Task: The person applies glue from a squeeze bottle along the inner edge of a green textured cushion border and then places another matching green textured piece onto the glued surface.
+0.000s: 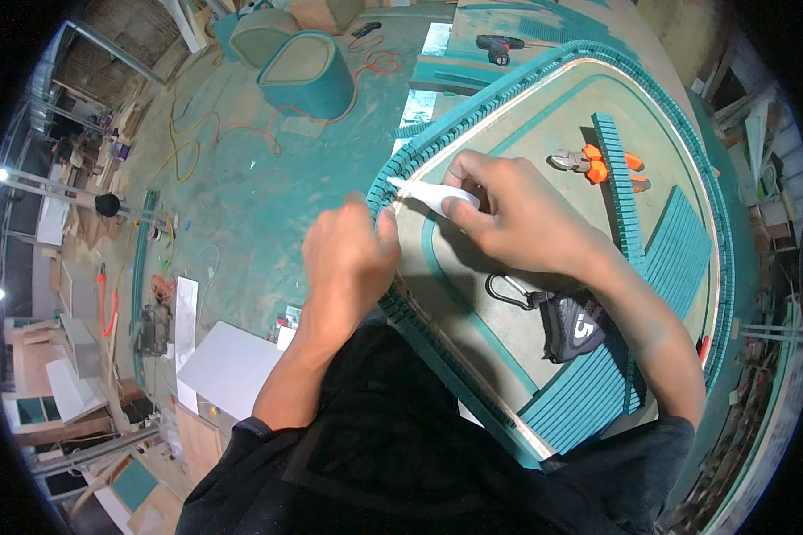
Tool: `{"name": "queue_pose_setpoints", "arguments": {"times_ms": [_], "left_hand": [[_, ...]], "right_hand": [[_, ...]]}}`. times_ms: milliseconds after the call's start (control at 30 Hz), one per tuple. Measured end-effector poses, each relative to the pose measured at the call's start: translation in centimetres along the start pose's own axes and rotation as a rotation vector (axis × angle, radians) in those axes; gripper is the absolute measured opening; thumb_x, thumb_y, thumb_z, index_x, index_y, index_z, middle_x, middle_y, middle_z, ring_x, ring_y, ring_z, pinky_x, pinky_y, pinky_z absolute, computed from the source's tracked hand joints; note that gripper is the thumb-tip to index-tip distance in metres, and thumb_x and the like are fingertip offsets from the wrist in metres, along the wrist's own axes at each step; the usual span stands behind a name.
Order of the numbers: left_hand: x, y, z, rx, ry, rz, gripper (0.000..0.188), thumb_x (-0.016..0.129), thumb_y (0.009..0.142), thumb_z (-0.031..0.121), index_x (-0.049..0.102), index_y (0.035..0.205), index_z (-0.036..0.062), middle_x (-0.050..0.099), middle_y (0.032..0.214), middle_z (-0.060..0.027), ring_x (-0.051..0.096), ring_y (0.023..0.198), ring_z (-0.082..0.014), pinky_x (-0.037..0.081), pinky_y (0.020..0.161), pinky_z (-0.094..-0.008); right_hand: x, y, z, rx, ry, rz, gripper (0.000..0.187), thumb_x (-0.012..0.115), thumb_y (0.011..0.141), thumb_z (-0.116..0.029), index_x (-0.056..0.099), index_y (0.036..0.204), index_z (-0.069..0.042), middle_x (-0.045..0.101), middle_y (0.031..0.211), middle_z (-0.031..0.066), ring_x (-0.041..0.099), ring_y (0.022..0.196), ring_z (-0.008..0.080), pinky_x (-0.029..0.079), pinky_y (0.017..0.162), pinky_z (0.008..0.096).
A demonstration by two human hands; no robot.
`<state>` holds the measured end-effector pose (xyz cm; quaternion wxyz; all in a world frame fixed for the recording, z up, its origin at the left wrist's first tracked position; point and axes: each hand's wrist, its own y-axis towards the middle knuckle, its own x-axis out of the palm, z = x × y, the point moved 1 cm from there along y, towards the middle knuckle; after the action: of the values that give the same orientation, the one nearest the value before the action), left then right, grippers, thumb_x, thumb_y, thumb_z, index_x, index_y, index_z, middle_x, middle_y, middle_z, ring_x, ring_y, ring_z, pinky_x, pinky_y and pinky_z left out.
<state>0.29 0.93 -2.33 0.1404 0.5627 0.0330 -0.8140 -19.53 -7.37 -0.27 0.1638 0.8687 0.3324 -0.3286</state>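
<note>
Black shirt [366, 455] closest, the right hand [522, 209] pinched a white squeeze bottle [433, 194] pointing left at the edge of the rounded panel [553, 134].

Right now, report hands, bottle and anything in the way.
Right hand gripping white bottle, nozzle at slotted rim. Left hand at rim, grip hidden. Pliers and tape measure inside rim, clear of nozzle.

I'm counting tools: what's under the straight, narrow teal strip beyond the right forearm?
The strip crosses over orange-handled pliers. Their head shows on one side, the handle ends on the other; the middle of the handles is covered.
</note>
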Motion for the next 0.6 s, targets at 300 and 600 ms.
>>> {"name": "queue_pose_setpoints", "arguments": {"times_ms": [300,600], "left_hand": [[0.3,0.1,0.5,0.043,-0.007,0.056,0.024,0.072,0.089,0.017,0.065,0.092,-0.0056,0.068,0.075,-0.0322,0.068,0.075,-0.0546,0.054,0.07,-0.0602],[0.4,0.1,0.5,-0.011,-0.047,0.037,0.022,0.072,0.088,0.015,0.066,0.092,-0.0056,0.068,0.077,-0.0326,0.067,0.077,-0.0552,0.054,0.072,-0.0612]], "right_hand": [[1.2,2.0,0.8,0.219,0.617,-0.264,0.035,0.054,0.108,-0.035,0.054,0.119,-0.002,0.064,0.084,0.005,0.055,0.064,0.0103,0.046,0.059,0.0284],[1.6,1.5,1.1,0.208,0.678,-0.298,0.036,0.052,0.108,-0.037,0.053,0.121,-0.003,0.065,0.089,0.0069,0.054,0.063,0.0117,0.046,0.059,0.0289]]}}
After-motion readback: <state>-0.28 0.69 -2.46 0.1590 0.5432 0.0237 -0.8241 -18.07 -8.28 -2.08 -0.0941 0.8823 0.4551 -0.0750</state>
